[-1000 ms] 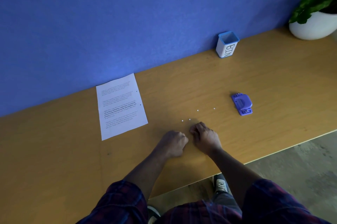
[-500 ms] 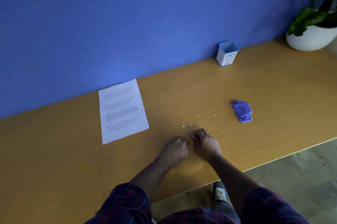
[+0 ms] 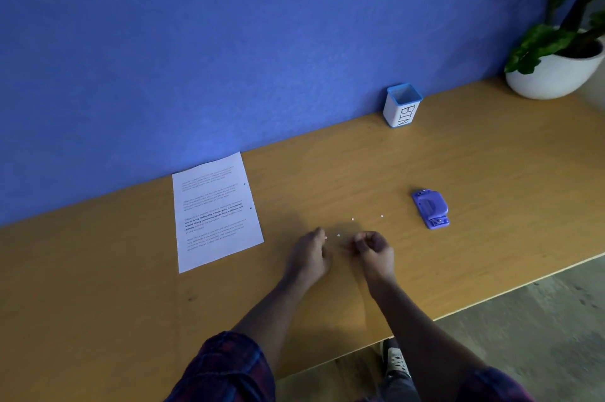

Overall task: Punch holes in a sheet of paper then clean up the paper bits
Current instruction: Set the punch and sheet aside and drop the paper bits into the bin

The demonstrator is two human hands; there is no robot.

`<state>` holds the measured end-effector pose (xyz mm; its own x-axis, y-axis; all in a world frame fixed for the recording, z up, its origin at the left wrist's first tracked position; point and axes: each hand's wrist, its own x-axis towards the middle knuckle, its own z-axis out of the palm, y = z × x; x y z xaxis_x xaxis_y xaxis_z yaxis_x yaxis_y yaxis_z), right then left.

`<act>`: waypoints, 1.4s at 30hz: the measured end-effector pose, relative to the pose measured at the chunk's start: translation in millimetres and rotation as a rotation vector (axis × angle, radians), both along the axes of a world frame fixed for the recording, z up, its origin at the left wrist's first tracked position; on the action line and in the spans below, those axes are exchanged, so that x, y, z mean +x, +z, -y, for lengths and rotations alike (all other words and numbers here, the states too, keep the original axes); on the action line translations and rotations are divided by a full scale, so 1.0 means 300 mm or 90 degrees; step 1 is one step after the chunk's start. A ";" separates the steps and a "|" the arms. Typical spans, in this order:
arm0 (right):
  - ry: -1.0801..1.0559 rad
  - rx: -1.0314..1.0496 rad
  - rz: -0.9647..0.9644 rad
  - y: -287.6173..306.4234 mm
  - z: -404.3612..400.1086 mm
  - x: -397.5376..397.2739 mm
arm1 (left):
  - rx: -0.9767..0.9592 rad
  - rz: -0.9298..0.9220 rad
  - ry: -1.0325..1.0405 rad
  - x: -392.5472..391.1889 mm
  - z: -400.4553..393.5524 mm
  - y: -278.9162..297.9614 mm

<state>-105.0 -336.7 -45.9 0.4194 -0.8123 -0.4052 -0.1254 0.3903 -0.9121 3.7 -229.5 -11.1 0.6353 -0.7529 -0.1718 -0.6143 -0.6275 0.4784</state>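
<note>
paper bits (image 3: 353, 219) just beyond left grip (image 3: 309, 254), right grip (image 3: 373, 251)

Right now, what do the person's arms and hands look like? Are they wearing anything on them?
Both hands are bare: the left hand and the right hand have no gloves, and I can see no rings or watch. The forearms are bare too. The sleeves are a dark plaid, blue with reddish lines, and end near the elbows on both arms.
</note>
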 end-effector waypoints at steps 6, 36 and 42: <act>-0.001 0.039 0.155 0.129 0.187 0.103 | -0.200 -0.160 0.259 0.090 0.216 0.090; -0.053 -0.396 -0.156 0.346 1.162 0.475 | -0.350 -0.120 0.190 0.535 1.224 0.266; -0.088 -0.494 -0.208 0.327 1.197 0.508 | -0.346 -0.114 0.173 0.520 1.321 0.232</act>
<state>47.6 -695.9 52.0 0.2558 -0.9449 0.2044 -0.4255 -0.2999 -0.8538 159.6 -626.0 58.5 0.8133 -0.5779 0.0681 -0.3478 -0.3890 0.8531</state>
